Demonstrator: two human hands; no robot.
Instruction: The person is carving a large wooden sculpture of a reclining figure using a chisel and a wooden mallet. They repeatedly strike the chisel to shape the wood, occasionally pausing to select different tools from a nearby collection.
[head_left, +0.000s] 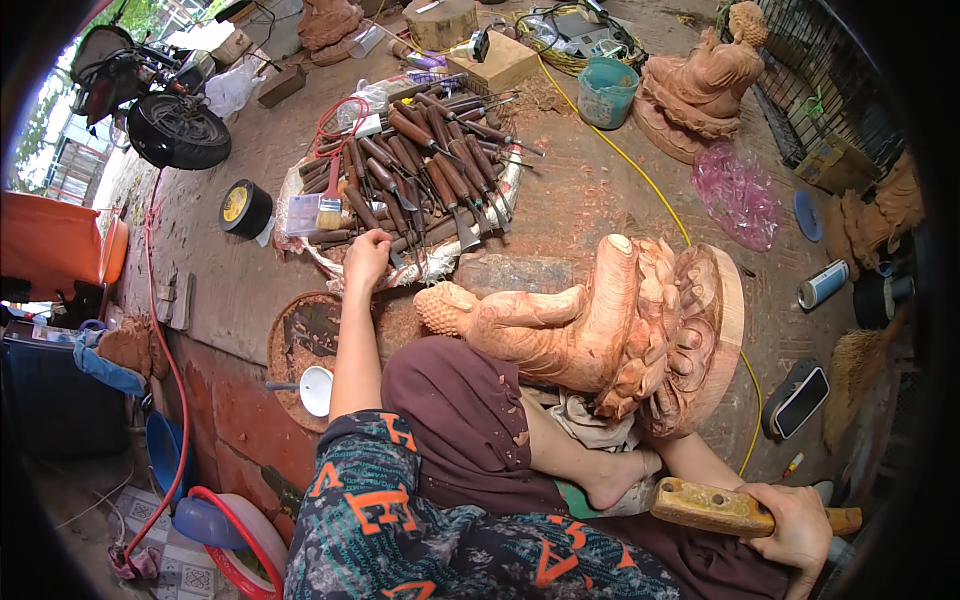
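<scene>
My left arm reaches forward to the near edge of a pile of wood-handled carving chisels (440, 165). There my left hand (367, 260) has its fingers curled together, and what they may hold is hidden. At the lower right my right hand (795, 525) is wrapped round a worn yellowish wooden mallet (712, 507). A carved wooden seated figure (545, 330) lies on its side before my legs, its knobbly head to the left and its round lotus base to the right. A flat paintbrush (330, 210) rests by the chisels.
A round tray (280, 345) with shavings and a white bowl (317, 390) sits left of my knee. A yellow cord (640, 175) crosses the floor beyond the carving. Farther off stand a teal bucket (607, 92), another seated carving (705, 75) and a motorbike (165, 110).
</scene>
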